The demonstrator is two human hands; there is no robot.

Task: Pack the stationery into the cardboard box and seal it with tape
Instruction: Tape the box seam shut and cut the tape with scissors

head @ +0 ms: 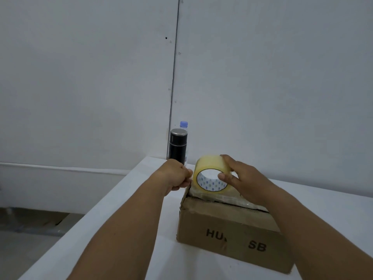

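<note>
Right hand (240,175) grips tape roll (211,174) at the cardboard box (228,229) far-left corner; left hand (175,174) pinches the tape end just left — seam runs rightward.

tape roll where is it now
Head view: the tape roll is at the far left top edge of the cardboard box, gripped by the right hand, the left hand pinching at its left side.

Black capitals "HU" and "SB" are showing on the brown cardboard box's (238,229) near side, letters between them illegible.
</note>
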